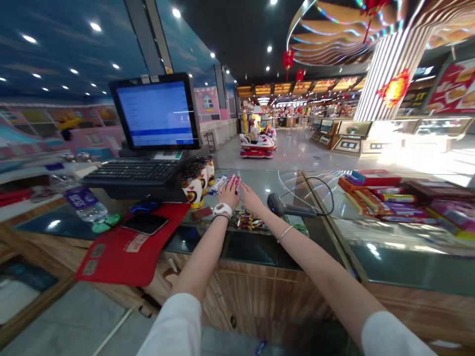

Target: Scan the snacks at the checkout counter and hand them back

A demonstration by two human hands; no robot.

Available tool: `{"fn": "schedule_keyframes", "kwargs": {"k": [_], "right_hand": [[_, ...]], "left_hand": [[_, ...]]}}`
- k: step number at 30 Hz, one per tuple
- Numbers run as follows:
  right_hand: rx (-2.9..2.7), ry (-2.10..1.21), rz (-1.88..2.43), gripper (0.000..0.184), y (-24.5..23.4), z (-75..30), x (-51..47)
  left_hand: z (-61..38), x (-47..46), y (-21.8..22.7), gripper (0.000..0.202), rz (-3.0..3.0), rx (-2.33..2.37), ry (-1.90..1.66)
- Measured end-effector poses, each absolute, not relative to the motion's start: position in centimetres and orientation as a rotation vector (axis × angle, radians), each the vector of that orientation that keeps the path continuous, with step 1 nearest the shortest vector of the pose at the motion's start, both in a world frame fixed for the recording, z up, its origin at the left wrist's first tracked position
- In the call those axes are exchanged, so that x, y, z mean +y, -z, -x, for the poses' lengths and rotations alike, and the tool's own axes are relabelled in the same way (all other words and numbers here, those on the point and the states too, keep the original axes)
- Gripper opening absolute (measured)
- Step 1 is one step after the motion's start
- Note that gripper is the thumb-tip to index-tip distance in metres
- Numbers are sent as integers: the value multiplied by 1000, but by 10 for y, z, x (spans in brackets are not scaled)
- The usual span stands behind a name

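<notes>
Our left hand [228,194] is pinching a red packet [235,183] above the glass worktop [260,180], fingers [230,182] clamped on it, its long axis pointing away from us, its writing unreadable. Our right hand [252,200] is resting just beside it, fingers together. A barcode scanner [285,206] is lying rightward; a monitor [156,112] is standing beyond.

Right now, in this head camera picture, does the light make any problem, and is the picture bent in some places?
In the head view, bright glare washes out the floor at the far right, lamp reflections streak the glass counter, and the wide lens curves the picture edges and makes the left arm and right arm look very long.
</notes>
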State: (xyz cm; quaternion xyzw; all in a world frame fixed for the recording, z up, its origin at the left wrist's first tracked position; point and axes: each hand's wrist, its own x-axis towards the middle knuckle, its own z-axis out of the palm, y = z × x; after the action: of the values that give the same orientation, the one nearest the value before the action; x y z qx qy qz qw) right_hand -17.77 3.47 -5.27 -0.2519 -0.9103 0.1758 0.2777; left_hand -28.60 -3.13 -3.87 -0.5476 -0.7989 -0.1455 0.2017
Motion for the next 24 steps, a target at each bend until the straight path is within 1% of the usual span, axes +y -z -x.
{"fn": "schedule_keyframes", "kwargs": {"k": [4,11,17,24], "right_hand": [[-2516,-496,869,69,53,197,38],[-2601,-484,986,72,53,216,49],[-2647,-464,989,63,56,224,58],[-2659,-422,972,61,52,208,37]], "left_hand": [[299,-28,44,61,1522,-2336,376],[315,-15,49,68,1598,-2422,343],[322,-9,47,56,1711,-2427,374],[313,-26,40,48,1726,-2364,314]]}}
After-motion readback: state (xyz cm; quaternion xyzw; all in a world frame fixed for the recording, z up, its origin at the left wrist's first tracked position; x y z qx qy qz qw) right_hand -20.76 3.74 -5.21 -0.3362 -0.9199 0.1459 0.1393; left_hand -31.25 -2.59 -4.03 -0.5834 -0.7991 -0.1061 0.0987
